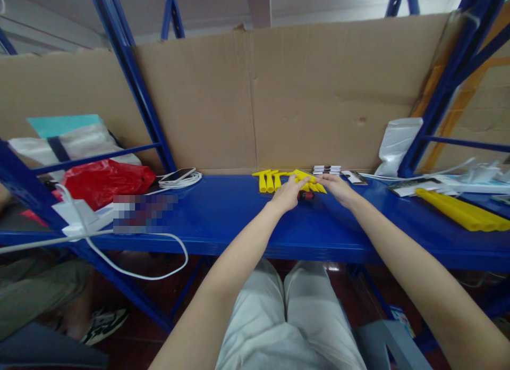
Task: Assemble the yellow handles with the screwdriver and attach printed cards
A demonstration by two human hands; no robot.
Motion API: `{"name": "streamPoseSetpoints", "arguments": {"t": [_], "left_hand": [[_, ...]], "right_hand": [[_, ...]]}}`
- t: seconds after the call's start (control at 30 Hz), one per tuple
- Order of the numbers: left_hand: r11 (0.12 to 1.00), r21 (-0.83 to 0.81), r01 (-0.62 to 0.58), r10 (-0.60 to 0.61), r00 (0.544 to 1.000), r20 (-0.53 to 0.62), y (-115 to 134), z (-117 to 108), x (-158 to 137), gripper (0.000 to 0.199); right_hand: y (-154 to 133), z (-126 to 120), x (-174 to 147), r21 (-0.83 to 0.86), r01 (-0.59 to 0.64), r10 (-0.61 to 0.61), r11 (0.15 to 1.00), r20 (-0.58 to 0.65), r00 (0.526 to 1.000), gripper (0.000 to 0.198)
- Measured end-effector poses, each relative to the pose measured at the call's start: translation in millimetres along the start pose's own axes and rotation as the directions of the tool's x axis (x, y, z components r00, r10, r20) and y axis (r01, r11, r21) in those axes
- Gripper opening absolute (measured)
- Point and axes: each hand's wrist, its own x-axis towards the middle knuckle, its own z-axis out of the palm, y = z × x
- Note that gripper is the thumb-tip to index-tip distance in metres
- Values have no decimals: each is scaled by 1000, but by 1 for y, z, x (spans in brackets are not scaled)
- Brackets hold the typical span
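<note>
My left hand [287, 194] is closed on one end of a yellow plastic piece [303, 175], just above the blue shelf. At its other end are the closed fingers of my right hand [338, 189]. Several yellow T-shaped plastic pieces [270, 182] stand in a row left of my hands. More pointed yellow pieces [319, 187] lie under and between the hands, partly hidden. A red and black handle [306, 195], perhaps of a screwdriver, lies beside my left fingers.
Cardboard [298, 93] walls the back of the blue shelf [231, 216]. Small white packs [326, 169] lie behind my right hand. Long yellow parts [458, 210] are at the right. A red bag [107, 181], phone [179, 174] and white cable [137, 277] are left. A person's shoe [105, 325] shows below.
</note>
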Motion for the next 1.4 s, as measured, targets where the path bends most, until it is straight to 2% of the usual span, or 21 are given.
{"name": "streamPoseSetpoints", "arguments": {"t": [0.07, 0.13, 0.17, 0.23, 0.33, 0.4, 0.5, 0.6, 0.8, 1.1, 1.4], "left_hand": [[998, -56, 5, -8, 999, -38, -4, 2, 2, 75], [994, -108, 12, -19, 998, -66, -8, 4, 5, 76], [989, -146, 12, -25, 996, -85, -9, 4, 7, 77], [970, -242, 9, -42, 990, -132, -10, 4, 11, 79], [903, -425, 57, -130, 981, -144, -8, 3, 15, 83], [815, -562, 142, -215, 975, -65, -3, 2, 16, 87], [675, -686, 270, -280, 955, 100, 3, -1, 14, 90], [615, -724, 312, -306, 941, 145, 5, -2, 12, 91], [595, -746, 299, -299, 944, 140, 3, -1, 13, 94], [556, -782, 282, -282, 949, 142, -1, 4, 15, 94], [533, -799, 276, -269, 951, 149, -3, 7, 16, 95]], "right_hand": [[6, -11, 4, -96, 52, -50, 994, 18, 999, 21], [15, -26, 9, -297, 83, -107, 951, -65, 992, 18], [20, -34, 10, -416, 62, -111, 907, -96, 989, 17], [31, -46, 13, -613, -66, -69, 788, -194, 979, 20], [44, -56, 13, -737, -275, 79, 617, -290, 954, 34], [50, -58, 12, -756, -319, 136, 571, -296, 946, 41], [59, -59, 14, -757, -311, 131, 574, -290, 948, 44], [66, -61, 16, -765, -289, 97, 576, -287, 953, 45], [60, -61, 14, -783, -336, 199, 523, -271, 942, 49], [41, -47, 4, -867, -309, 240, 390, -228, 943, 47], [39, -45, 5, -883, -284, 252, 373, -198, 947, 49]]}}
